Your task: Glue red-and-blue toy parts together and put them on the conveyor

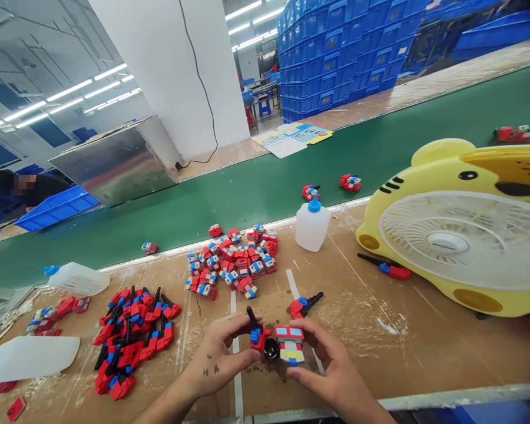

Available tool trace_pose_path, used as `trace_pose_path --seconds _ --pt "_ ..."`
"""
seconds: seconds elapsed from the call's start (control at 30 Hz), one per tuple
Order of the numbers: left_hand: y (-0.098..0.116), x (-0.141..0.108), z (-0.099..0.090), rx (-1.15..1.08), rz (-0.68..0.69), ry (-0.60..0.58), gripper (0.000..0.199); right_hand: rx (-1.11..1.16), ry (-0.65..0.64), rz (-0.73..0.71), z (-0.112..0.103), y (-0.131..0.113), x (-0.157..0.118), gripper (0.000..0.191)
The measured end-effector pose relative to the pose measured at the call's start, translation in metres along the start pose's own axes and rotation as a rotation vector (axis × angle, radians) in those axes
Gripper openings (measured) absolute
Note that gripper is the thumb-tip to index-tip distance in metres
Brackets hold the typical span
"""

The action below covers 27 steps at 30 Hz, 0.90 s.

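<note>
My left hand (pixel 223 353) pinches a small red and blue part with a black rod (pixel 257 337) between thumb and fingers. In my right hand (pixel 324 368) is a red, white and yellow toy block piece (pixel 290 344), gripped at its sides. A small round black cup (pixel 271 349) with dark, shiny contents lies between the two pieces, on the wet-spotted brown tabletop (pixel 357 353). Just beyond my right hand rests another red and blue part with a black rod (pixel 301 305).
Piles of black-rod parts (pixel 135 335) and red-white blocks (pixel 236 259) lie left and ahead. White bottles (pixel 312 225) stand or lie about. A yellow fan (pixel 450 235) is at right. Behind runs a green conveyor (pixel 229 197); a person (pixel 39 188) is far left.
</note>
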<state>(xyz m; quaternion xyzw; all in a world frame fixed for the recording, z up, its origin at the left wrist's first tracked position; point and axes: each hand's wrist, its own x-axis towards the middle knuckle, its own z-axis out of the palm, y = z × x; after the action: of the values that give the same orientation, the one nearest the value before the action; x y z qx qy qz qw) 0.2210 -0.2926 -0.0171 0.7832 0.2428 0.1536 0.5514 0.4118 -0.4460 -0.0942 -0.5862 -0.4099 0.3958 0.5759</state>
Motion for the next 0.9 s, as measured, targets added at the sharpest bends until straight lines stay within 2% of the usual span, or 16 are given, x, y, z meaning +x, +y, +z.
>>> trace_pose_path --seconds 0.17,0.3,0.43,0.53,0.6,0.7,0.8,0.9 --pt "-0.006 0.005 0.006 -0.192 -0.068 0.054 0.046 -0.259 -0.051 -0.111 0.009 -0.016 0.015 0.048" --pt "-0.011 0.009 0.024 -0.344 -0.085 0.266 0.051 -0.445 0.004 -0.292 0.019 -0.031 0.034 0.045" --pt "-0.013 0.026 0.041 -0.190 0.041 0.511 0.072 -0.546 0.105 -0.521 0.038 -0.049 0.061 0.050" --pt "-0.004 0.054 0.038 -0.055 0.073 0.666 0.086 -0.571 0.185 -0.652 0.048 -0.065 0.089 0.056" --pt "0.006 0.083 0.024 0.073 0.102 0.665 0.083 -0.585 0.247 -0.670 0.048 -0.074 0.111 0.055" --pt "0.020 0.146 -0.007 0.388 0.087 0.514 0.068 -0.608 0.296 -0.574 0.035 -0.078 0.135 0.061" --pt "0.027 0.227 -0.039 0.611 -0.003 0.376 0.065 -0.611 0.274 -0.448 0.014 -0.068 0.141 0.066" --pt "0.026 0.305 -0.056 0.727 -0.080 0.237 0.055 -0.612 0.236 -0.403 -0.005 -0.050 0.135 0.053"
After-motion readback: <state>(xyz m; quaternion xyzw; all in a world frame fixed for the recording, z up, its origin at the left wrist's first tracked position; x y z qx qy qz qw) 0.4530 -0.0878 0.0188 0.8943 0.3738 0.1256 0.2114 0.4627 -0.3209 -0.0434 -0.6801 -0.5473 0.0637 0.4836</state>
